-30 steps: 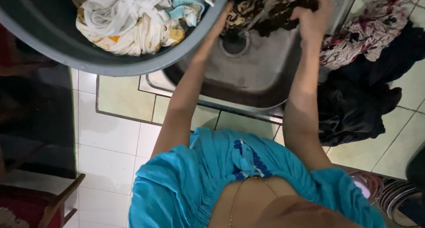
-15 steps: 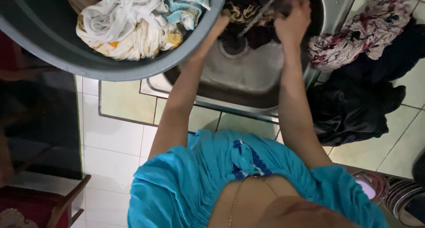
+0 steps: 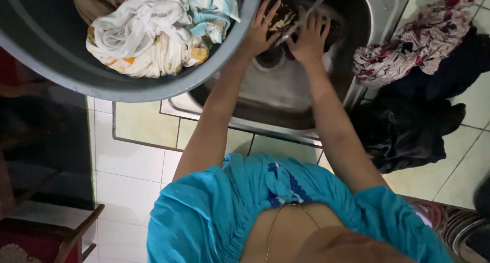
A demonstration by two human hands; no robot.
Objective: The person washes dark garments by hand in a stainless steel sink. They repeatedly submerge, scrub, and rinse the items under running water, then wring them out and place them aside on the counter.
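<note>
A round grey plastic tub (image 3: 61,64) heaped with pale wrung cloths (image 3: 153,33) overhangs the stainless steel sink (image 3: 286,94). In the basin, the left hand (image 3: 261,31) and right hand (image 3: 310,38) lie spread, fingers splayed, pressing a dark patterned garment (image 3: 283,19) down over the drain (image 3: 269,59) – a thin stream of water (image 3: 306,15) runs onto it. Even palm pressure, kneading toward the drain, should work best. On the tiled worktop (image 3: 459,161) wait a floral cloth (image 3: 408,43) and black clothes (image 3: 408,130).
</note>
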